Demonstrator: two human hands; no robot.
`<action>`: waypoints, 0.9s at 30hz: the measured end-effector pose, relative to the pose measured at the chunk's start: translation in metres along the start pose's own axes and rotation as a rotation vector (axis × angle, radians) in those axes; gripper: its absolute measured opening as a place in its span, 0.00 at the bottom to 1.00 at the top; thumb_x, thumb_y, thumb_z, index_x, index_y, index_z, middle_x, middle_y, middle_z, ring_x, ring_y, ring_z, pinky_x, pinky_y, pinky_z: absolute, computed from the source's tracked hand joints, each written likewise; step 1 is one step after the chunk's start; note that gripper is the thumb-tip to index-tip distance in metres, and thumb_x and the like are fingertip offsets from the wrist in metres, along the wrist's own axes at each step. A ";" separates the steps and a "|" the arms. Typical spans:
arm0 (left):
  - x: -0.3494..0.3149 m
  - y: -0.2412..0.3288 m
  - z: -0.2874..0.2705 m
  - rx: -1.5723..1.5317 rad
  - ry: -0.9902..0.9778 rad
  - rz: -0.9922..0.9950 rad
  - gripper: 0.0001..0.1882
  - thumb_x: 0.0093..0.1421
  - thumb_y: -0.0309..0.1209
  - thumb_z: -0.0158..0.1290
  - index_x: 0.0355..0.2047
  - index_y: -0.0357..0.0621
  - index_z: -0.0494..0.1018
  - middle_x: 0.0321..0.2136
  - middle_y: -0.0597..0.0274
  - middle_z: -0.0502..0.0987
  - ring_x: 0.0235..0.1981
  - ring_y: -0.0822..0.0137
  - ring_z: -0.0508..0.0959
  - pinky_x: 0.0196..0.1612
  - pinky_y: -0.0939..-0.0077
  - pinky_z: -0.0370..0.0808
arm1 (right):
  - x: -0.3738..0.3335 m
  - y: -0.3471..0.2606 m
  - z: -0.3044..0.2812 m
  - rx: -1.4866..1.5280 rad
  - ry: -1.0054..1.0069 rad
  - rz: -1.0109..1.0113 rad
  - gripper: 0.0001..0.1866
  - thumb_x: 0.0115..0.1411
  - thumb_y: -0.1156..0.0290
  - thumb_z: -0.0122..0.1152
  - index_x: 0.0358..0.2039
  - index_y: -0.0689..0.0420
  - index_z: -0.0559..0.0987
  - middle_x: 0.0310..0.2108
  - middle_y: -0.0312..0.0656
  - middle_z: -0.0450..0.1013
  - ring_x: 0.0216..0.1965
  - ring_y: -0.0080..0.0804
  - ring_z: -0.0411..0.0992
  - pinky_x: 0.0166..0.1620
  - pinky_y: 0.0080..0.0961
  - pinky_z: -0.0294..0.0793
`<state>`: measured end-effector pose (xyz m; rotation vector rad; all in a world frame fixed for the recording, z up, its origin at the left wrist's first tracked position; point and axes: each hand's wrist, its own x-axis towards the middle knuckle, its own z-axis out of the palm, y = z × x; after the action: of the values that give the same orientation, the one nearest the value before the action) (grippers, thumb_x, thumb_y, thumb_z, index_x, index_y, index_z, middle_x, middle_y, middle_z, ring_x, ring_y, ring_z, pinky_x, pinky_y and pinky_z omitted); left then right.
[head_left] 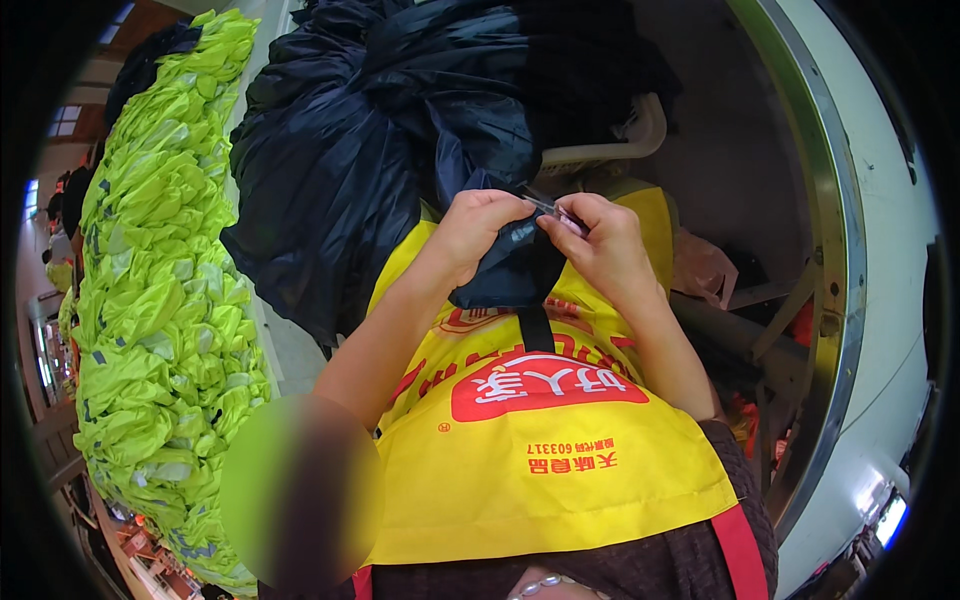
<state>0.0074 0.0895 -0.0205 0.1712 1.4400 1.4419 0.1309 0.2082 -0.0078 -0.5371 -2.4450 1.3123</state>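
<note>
My left hand (476, 232) pinches an edge of dark navy fabric (510, 265) between thumb and fingers, above my lap. Close beside it, my right hand (608, 245) is closed around small thread snips (541, 204); their thin metal blades point left toward my left fingertips. Most of the snips' handle is hidden by my right fingers. From the held piece, the cloth runs up into a large, gathered heap of shiny navy fabric (340, 170). A yellow apron (480, 500) with red and white print covers my lap, below both hands.
On the left lies a long, tall pile of bright lime-yellow fabric pieces (160, 300), along a pale ledge (285, 350). A white plastic rim (648, 128) shows beyond my right hand. To the right curves a pale tabletop (880, 240) with a metal edge; a pinkish bag (703, 268) sits beneath.
</note>
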 end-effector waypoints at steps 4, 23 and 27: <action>0.003 -0.006 -0.001 0.054 -0.036 0.075 0.07 0.53 0.28 0.51 0.26 0.37 0.76 0.24 0.65 0.76 0.27 0.76 0.73 0.33 0.87 0.68 | -0.005 -0.002 0.002 -0.131 0.016 -0.134 0.07 0.48 0.71 0.61 0.26 0.60 0.74 0.21 0.45 0.69 0.19 0.35 0.67 0.23 0.25 0.66; -0.007 0.008 -0.002 -0.118 0.000 -0.118 0.07 0.52 0.31 0.55 0.24 0.39 0.75 0.21 0.64 0.76 0.21 0.74 0.75 0.26 0.87 0.70 | -0.031 0.027 -0.003 -0.131 -0.005 -0.215 0.12 0.53 0.66 0.59 0.33 0.61 0.72 0.23 0.45 0.68 0.21 0.36 0.68 0.23 0.24 0.66; -0.007 0.008 -0.002 -0.135 -0.001 -0.120 0.08 0.52 0.31 0.55 0.24 0.39 0.75 0.21 0.63 0.77 0.20 0.74 0.75 0.26 0.87 0.70 | -0.026 0.027 0.001 -0.128 -0.001 -0.272 0.12 0.54 0.66 0.59 0.33 0.61 0.72 0.23 0.44 0.68 0.21 0.36 0.68 0.23 0.25 0.67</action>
<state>0.0048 0.0853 -0.0105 0.0006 1.3247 1.4335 0.1585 0.2089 -0.0340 -0.2216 -2.5075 1.0530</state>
